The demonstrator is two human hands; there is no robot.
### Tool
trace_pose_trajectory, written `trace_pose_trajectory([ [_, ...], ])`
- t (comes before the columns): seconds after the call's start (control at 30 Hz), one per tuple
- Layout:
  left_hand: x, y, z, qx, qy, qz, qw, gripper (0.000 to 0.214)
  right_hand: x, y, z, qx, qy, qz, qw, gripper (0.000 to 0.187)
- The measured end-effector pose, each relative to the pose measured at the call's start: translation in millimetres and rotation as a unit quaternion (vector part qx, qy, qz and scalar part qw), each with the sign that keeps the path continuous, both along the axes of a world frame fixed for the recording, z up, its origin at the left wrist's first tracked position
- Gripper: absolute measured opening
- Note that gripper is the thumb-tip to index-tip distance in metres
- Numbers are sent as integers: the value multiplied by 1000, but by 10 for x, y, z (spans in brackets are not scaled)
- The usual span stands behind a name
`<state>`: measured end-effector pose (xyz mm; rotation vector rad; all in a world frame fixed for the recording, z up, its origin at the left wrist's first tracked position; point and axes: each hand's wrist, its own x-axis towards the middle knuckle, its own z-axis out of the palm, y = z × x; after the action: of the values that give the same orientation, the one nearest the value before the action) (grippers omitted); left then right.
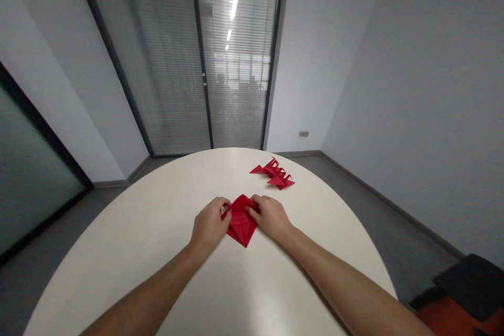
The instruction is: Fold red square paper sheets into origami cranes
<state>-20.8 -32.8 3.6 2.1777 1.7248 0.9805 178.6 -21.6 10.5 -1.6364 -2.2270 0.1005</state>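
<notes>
One paper (243, 223) near the middle of the table (157, 220) is pinched at both sides by left hand (211, 222) and right hand (271, 216), though the exact grip is partly hidden. Folding seems in hand; the next crease would call for alignment. Folded pieces (277, 175) sit nearer the far right edge.

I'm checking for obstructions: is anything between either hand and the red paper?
Nothing visible: the left hand and right hand hold the red paper by its sides. The folded red pieces lie beyond, clear of both hands.
</notes>
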Motion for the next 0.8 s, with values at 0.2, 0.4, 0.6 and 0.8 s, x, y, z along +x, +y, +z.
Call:
trace_pose_trajectory([
  [0.2,3,-29,14,22,-78,-19,997,16,-2,-2,2,-2,5,-15,1000,14],
  [0.4,-49,-34,4,19,-153,-78,985,30,26,4,-6,-13,46,-20,999,13],
  [0.6,-53,31,-87,13,-130,-72,989,29,36,12,-20,-10,68,-16,998,14],
  [0.8,-56,63,-154,9,-88,-72,994,33,38,8,-12,-10,76,-12,997,16],
])
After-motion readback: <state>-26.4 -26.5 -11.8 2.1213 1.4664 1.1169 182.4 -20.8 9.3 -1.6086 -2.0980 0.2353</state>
